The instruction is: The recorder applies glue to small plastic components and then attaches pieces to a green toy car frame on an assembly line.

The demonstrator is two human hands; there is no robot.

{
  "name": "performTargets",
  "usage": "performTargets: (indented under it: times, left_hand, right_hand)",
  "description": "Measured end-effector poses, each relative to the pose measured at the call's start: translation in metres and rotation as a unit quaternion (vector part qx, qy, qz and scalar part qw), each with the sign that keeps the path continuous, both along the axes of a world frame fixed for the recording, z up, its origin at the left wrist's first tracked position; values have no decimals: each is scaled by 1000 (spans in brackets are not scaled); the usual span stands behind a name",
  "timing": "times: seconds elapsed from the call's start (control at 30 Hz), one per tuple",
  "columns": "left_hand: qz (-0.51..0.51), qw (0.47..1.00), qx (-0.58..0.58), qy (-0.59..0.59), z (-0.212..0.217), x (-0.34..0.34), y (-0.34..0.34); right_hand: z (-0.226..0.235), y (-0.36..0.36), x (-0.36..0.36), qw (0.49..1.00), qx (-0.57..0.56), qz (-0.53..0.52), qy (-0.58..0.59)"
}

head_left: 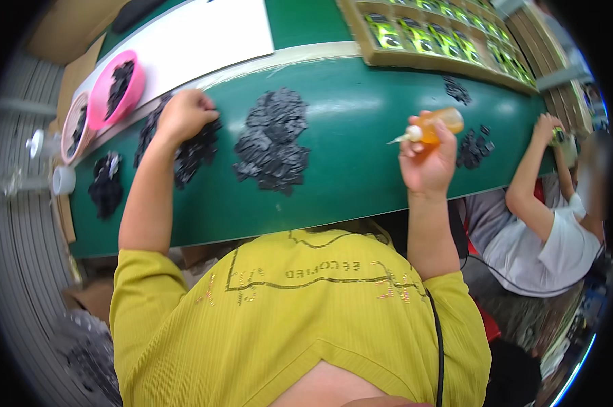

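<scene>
My right hand (430,173) is wrapped round a needle-tip squeeze bottle (448,121) with amber liquid, held above the table with its white nozzle pointing left. My left hand (183,119) is at a pile of small flat black pieces (196,157) on the left, its fingers curled together; what they pinch, if anything, is hidden. Between my hands lies a larger heap of the same dark pieces (272,139). Just right of the bottle hand is a small cluster of black pieces (474,149).
The green table (350,169) carries a white board (218,34), a pink basket (135,85) and a paler basket (73,152) of black bits. A cardboard tray (388,57) of yellow-green items stands far right. A dark bundle (106,186) lies left. A co-worker (534,237) sits right.
</scene>
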State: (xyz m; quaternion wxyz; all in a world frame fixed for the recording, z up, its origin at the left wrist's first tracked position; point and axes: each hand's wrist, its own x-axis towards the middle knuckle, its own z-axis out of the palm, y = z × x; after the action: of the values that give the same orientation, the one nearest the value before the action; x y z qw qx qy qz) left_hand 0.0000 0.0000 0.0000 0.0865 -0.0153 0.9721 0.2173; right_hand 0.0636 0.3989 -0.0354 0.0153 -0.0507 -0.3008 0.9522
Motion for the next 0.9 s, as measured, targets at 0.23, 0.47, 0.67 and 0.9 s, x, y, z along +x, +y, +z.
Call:
performTargets:
  times: [0.23,0.47,0.67,0.9]
  left_hand:
    - [87,934,346,-11,28,19,46]
    - [18,827,525,-201,13,68,193]
    - [-15,810,526,-259,-25,69,213]
    - [7,806,524,-276,-28,69,215]
  right_hand:
    - [4,8,3,999,13,-29,-33]
    - [-7,11,12,999,3,-34,-9]
    - [-15,11,30,984,128,-121,38]
    - [-14,0,36,957,249,-120,93]
